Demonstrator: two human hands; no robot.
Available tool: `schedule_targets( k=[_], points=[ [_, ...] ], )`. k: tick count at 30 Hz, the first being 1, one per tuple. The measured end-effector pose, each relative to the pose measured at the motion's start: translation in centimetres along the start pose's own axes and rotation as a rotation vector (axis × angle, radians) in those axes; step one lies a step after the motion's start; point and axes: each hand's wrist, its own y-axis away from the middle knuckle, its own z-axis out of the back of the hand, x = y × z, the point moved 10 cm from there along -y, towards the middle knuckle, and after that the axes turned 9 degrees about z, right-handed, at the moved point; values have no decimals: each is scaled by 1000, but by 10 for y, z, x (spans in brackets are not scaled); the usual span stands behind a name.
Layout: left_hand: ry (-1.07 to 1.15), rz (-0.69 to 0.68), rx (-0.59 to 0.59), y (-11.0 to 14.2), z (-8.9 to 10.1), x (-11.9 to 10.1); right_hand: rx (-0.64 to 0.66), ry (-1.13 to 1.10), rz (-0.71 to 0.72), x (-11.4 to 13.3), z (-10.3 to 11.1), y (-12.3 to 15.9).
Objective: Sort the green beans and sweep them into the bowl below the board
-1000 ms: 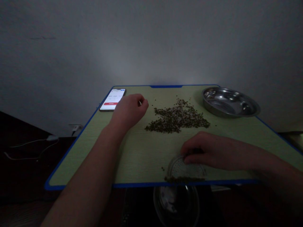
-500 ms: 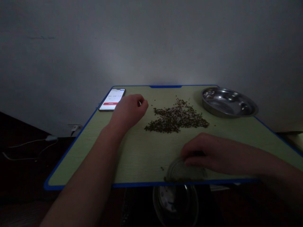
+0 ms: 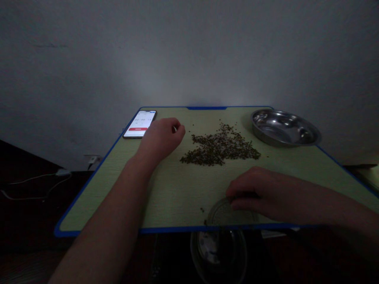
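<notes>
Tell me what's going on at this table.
A person's right hand grips a clear round lid at the table's near edge, above a metal bowl below. A few loose beans lie beside it. The left hand is curled next to a lit smartphone; whether it holds anything is unclear. A pile of small greenish beans spreads mid-table, with a stainless-steel basin farther right.

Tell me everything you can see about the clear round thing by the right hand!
The clear disc is see-through and round, with faint markings; it could be plastic or glass. The right hand holds its far side, covering part of it. It's by the near edge of the green table. Whether it's tilted, I can't tell.
</notes>
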Motion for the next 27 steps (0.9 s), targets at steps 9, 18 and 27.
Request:
schedule_targets(
  k=[9, 18, 27],
  points=[
    [-7, -1, -9, 0, 0, 0, -63, -1, -2, 2, 10, 4],
    [-3, -12, 9, 0, 1, -2, -133, -10, -167, -59, 34, 24],
    [10, -16, 23, 1, -1, -2, -74, -113, -165, -45, 3, 23]
  ],
)
